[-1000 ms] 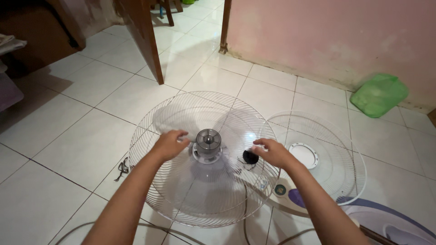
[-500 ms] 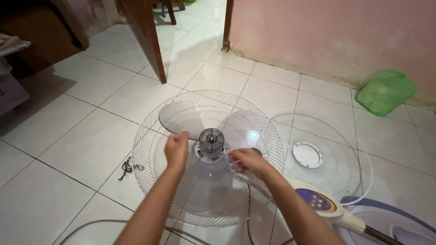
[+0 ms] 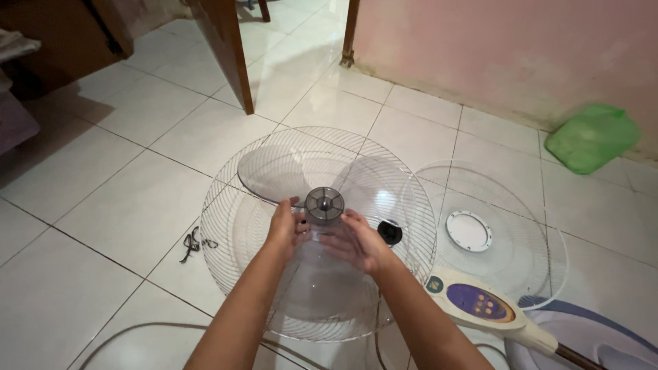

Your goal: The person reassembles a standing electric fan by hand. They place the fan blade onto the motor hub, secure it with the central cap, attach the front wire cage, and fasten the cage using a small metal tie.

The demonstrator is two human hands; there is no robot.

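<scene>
A translucent grey fan blade [image 3: 274, 171] with a round grey hub [image 3: 324, 203] lies inside a wire fan grille [image 3: 219, 205] on the white tiled floor. My left hand [image 3: 286, 225] grips the blade at the left side of the hub, fingers curled against it. My right hand [image 3: 358, 244] holds the blade just below and to the right of the hub, with its fingers reaching toward the hub. A small black round cap [image 3: 389, 233] sits on the grille beside my right hand.
A second wire grille [image 3: 528, 205] with a white centre disc [image 3: 469, 231] lies to the right. A fan stand with a purple control panel [image 3: 474, 301] is at lower right. There is a green plastic item [image 3: 593, 137] by the pink wall, a wooden door [image 3: 223, 55], a small black object [image 3: 195, 241] and a cable [image 3: 137, 336].
Both hands have moved inward from the outer parts of the blade to the hub. The view has shifted slightly closer and to the right.
</scene>
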